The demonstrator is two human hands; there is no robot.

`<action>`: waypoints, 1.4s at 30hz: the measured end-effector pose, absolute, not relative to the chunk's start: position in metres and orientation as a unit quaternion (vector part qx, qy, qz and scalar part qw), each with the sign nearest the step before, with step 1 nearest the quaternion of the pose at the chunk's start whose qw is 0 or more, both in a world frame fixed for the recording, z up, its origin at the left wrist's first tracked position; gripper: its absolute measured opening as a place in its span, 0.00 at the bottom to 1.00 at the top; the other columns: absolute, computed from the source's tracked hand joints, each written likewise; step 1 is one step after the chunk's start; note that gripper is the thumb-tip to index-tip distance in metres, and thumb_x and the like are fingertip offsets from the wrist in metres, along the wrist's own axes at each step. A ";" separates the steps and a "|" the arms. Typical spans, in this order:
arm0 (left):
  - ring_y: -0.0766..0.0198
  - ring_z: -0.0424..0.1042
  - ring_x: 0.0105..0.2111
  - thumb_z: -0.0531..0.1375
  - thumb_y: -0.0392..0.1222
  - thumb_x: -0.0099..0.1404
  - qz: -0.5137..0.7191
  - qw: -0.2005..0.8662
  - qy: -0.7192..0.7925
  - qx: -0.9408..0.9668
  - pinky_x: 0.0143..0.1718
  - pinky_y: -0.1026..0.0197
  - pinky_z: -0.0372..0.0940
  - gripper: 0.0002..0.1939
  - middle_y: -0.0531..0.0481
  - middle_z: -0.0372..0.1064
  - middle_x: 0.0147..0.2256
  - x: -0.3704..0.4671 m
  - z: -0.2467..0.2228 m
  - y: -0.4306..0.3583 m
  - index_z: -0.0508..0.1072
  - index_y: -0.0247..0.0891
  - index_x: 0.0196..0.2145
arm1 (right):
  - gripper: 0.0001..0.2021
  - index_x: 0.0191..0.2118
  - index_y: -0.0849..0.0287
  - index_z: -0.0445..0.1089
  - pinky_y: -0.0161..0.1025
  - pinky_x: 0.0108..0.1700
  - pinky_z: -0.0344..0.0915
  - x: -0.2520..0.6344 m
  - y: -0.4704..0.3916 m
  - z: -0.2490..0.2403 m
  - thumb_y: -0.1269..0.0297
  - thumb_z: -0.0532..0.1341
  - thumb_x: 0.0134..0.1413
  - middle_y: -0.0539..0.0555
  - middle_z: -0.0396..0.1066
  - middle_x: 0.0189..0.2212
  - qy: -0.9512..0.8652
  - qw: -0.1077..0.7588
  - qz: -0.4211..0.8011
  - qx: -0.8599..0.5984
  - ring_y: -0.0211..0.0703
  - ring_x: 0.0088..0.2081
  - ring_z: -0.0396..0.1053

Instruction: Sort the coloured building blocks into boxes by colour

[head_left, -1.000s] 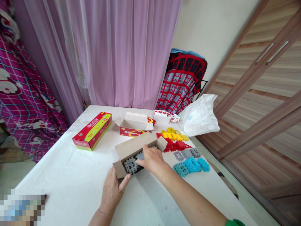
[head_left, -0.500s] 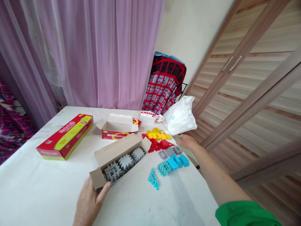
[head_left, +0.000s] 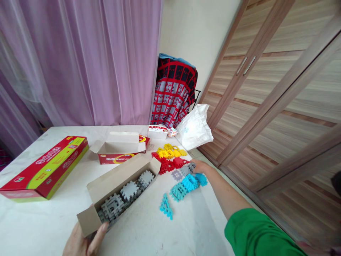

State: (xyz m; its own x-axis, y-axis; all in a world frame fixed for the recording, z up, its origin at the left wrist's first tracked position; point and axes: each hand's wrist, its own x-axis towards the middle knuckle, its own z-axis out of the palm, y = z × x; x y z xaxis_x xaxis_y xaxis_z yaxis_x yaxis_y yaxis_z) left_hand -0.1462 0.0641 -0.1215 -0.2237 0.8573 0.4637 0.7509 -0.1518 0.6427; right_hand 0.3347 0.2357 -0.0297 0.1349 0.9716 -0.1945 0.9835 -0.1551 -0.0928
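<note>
My left hand (head_left: 84, 237) grips the near end of an open cardboard box (head_left: 114, 179), thumb at the front side. Inside it lie several grey interlocking plastic tiles (head_left: 129, 190). At the table's right edge, my right hand (head_left: 199, 166) touches the outer end of a row of loose grey tiles (head_left: 188, 169); its fingertips are hidden by them. Beyond this row are red tiles (head_left: 170, 164) and yellow tiles (head_left: 170, 152). On the near side lie blue tiles (head_left: 190, 182), teal tiles (head_left: 179, 192) and a separate blue triangular piece (head_left: 166, 207).
A long red and yellow-green carton (head_left: 48, 165) lies on the white-covered table (head_left: 138, 236) at left. Behind the tile box are an open red box (head_left: 114, 158) and a small white-and-red box (head_left: 157, 132). A white plastic bag (head_left: 196, 128) hangs over the right edge, near wooden wardrobe doors (head_left: 269, 96).
My right hand has moved from beside the table edge inward to the grey tiles. The view has turned right, shifting everything leftward. My left hand keeps its grip on the box.
</note>
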 end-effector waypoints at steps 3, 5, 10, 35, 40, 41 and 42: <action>0.49 0.75 0.34 0.52 0.64 0.57 0.441 0.064 0.648 0.618 0.34 0.51 0.71 0.21 0.48 0.75 0.32 -0.146 -0.121 0.065 0.70 0.46 0.33 | 0.26 0.46 0.54 0.72 0.37 0.40 0.65 0.333 0.236 -0.032 0.71 0.67 0.33 0.52 0.76 0.36 0.649 0.054 -0.116 0.750 0.47 0.40 0.73; 0.50 0.75 0.33 0.53 0.65 0.57 0.441 0.061 0.651 0.615 0.33 0.52 0.71 0.21 0.48 0.75 0.31 -0.146 -0.118 0.064 0.70 0.46 0.33 | 0.27 0.48 0.54 0.71 0.39 0.41 0.65 0.331 0.237 -0.033 0.71 0.67 0.35 0.52 0.75 0.37 0.644 0.063 -0.115 0.753 0.48 0.41 0.72; 0.52 0.74 0.30 0.51 0.63 0.60 0.420 0.035 0.653 0.629 0.30 0.54 0.71 0.22 0.49 0.74 0.29 -0.143 -0.109 0.060 0.71 0.45 0.38 | 0.23 0.46 0.55 0.71 0.40 0.41 0.64 0.328 0.235 -0.034 0.71 0.66 0.37 0.53 0.75 0.36 0.650 0.060 -0.117 0.748 0.50 0.41 0.72; 0.52 0.75 0.37 0.52 0.59 0.62 0.449 0.046 0.632 0.630 0.35 0.53 0.70 0.21 0.45 0.75 0.36 -0.137 -0.107 0.059 0.70 0.40 0.41 | 0.24 0.50 0.55 0.67 0.39 0.40 0.62 0.097 0.185 0.060 0.63 0.63 0.42 0.58 0.74 0.43 0.830 0.066 -0.111 0.542 0.51 0.44 0.71; 0.51 0.74 0.39 0.53 0.58 0.63 0.457 0.051 0.632 0.624 0.37 0.52 0.70 0.23 0.43 0.74 0.38 -0.135 -0.111 0.058 0.69 0.38 0.46 | 0.28 0.52 0.62 0.64 0.42 0.43 0.63 0.085 0.186 0.039 0.63 0.65 0.41 0.64 0.73 0.44 0.803 0.094 -0.071 0.585 0.55 0.46 0.70; 0.50 0.74 0.39 0.53 0.58 0.63 0.457 0.052 0.633 0.623 0.38 0.51 0.70 0.24 0.43 0.74 0.38 -0.134 -0.111 0.058 0.68 0.38 0.47 | 0.28 0.52 0.62 0.64 0.41 0.43 0.63 0.084 0.185 0.035 0.63 0.65 0.42 0.64 0.73 0.44 0.800 0.097 -0.066 0.589 0.55 0.47 0.70; 0.50 0.74 0.39 0.53 0.58 0.63 0.457 0.054 0.635 0.621 0.38 0.51 0.70 0.24 0.43 0.74 0.38 -0.134 -0.111 0.058 0.68 0.38 0.48 | 0.28 0.52 0.62 0.64 0.41 0.44 0.63 0.084 0.185 0.032 0.63 0.65 0.42 0.63 0.73 0.45 0.798 0.100 -0.063 0.591 0.54 0.47 0.70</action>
State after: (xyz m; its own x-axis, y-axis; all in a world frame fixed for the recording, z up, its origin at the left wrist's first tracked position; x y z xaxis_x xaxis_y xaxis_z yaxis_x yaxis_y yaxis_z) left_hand -0.1336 0.0579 -0.1108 -0.2225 0.8380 0.4982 0.7388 -0.1885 0.6471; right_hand 0.0836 0.1854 0.0322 -0.2815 0.9306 -0.2340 0.9558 0.2934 0.0172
